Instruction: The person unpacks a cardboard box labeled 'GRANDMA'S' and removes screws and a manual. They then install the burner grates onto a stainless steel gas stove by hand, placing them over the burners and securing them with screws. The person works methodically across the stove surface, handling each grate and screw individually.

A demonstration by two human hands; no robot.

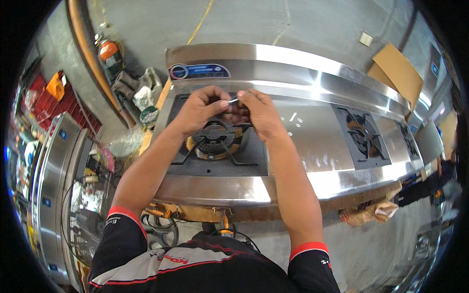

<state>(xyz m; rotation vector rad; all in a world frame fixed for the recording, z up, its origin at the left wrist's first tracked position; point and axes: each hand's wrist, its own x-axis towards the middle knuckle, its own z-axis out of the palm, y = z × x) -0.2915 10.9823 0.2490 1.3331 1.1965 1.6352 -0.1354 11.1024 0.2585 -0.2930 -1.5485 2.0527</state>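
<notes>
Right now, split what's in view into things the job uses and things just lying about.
In the job:
small shiny piece, between left hand and right hand
black burner, beneath
probably, small pale bits on the steel top

Apparently lying about:
orange-topped cylinder
brown cardboard
crumpled brown packaging

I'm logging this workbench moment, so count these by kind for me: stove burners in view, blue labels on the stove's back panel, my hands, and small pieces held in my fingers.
Stove burners: 3
Blue label: 1
Hands, left hand and right hand: 2
Small silvery piece: 1
Total: 7
</notes>
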